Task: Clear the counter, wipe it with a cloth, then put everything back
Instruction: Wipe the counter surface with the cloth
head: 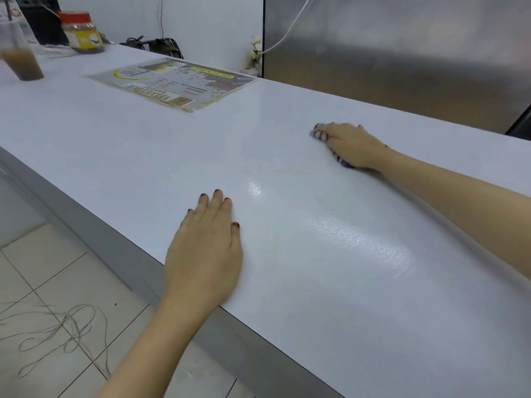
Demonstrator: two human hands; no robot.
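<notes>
Lying flat on the near edge of the counter [330, 297], the left hand [207, 248] is released: its fingers are straight and close together, the palm is down, and it holds nothing. Its forearm comes up from the bottom edge of the picture, where it is cut off. Below and to the left is a floor [43, 268] of pale square tiles, and on it lies a thin string [57, 331] in loose, tangled loops.

The counter is a long white slab, smooth and glossy, with a grey front face. A bright, slightly grainy shine is on its surface between the two hands.

Farther away and to the right, the right hand [353, 145] is grasping the cloth [319, 135] and holds it down on the counter with bent fingers. The hand covers most of the cloth. Only a bunched end with white and dark blue colours shows in front of the fingers, and a small strip shows under the palm. This part is a little blurred, so the pattern is hard to read.

Far on the left lies a flat menu sheet [172, 81], rectangular and shiny like laminate, with its print too small to read. Behind it, at the far left, a clear plastic cup [20, 53] holds a brown drink and is cut off by the picture edge. Near it stands a jar [82, 33] with a red lid and a yellow label. A brushed steel panel [402, 53] rises behind the far right edge, and a white cable [287, 33] hangs across it.
</notes>
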